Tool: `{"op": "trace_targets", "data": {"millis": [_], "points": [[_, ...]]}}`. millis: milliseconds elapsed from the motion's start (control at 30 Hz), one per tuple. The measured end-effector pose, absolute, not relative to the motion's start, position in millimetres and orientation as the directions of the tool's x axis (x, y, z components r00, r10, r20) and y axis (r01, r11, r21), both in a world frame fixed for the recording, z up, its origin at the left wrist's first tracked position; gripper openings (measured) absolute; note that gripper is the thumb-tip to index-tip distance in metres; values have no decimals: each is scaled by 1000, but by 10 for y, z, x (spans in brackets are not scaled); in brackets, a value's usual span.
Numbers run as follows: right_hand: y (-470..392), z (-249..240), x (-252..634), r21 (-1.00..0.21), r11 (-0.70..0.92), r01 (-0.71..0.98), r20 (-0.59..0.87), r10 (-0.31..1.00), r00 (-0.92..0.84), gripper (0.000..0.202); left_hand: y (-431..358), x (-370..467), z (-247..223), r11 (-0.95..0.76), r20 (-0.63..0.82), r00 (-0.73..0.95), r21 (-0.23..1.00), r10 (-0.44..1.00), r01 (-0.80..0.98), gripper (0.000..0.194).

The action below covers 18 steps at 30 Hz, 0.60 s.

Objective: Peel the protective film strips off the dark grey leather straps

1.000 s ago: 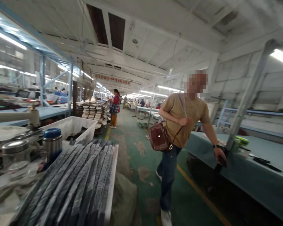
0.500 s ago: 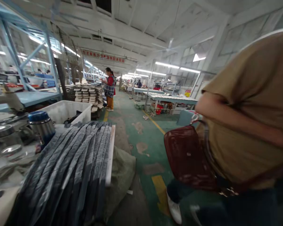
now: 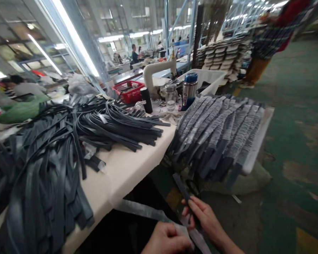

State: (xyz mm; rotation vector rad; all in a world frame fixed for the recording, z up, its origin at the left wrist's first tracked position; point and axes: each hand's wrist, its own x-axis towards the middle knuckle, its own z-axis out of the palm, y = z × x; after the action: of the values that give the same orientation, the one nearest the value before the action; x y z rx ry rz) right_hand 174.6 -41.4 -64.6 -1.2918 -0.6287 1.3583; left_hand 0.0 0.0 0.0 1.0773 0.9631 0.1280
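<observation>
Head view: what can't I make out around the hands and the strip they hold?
- Left hand: cut off by the bottom edge; its grip on the grey strip is hidden under the fingers.
- Right hand: wrist leaves the frame; its palm side is hidden.
- Dark strip: lower end hidden behind the right hand.
- Person in plaid: motion-blurred, cut by the top edge.

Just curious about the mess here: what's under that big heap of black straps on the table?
Under the black straps a cream table top shows at the near edge. What lies beneath the thick middle of the heap is covered.
</observation>
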Motion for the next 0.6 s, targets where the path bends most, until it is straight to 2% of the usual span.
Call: {"op": "trace_targets", "data": {"millis": [67, 167, 233, 300, 400, 500, 600], "points": [[-667, -555, 1908, -921, -277, -274, -344, 908, 240, 49, 39, 228, -99, 637, -600, 629, 743, 495, 207, 27], [-1034, -370, 2011, -927, -346, -146, -374, 883, 284, 51, 93, 468, -172, 829, -658, 579, 556, 482, -58, 30], [-1224, -255, 2002, -920, -391, -11, -375, 872, 314, 53, 134, 550, -178, 877, -700, 548, 456, 458, -151, 31], [-1355, -166, 1961, -903, -394, 171, -322, 885, 338, 53, 161, 596, -168, 895, -720, 536, 403, 440, -193, 29], [-1429, -98, 1896, -863, -319, 392, -192, 925, 328, 50, 157, 626, -152, 901, -728, 535, 386, 428, -196, 26], [-1375, -105, 1868, -826, -271, 494, -129, 944, 303, 46, 130, 625, -153, 901, -714, 555, 391, 427, -188, 25], [-1290, -137, 1870, -805, -277, 525, -123, 943, 310, 43, 127, 605, -165, 900, -714, 553, 388, 429, -198, 23]]}}
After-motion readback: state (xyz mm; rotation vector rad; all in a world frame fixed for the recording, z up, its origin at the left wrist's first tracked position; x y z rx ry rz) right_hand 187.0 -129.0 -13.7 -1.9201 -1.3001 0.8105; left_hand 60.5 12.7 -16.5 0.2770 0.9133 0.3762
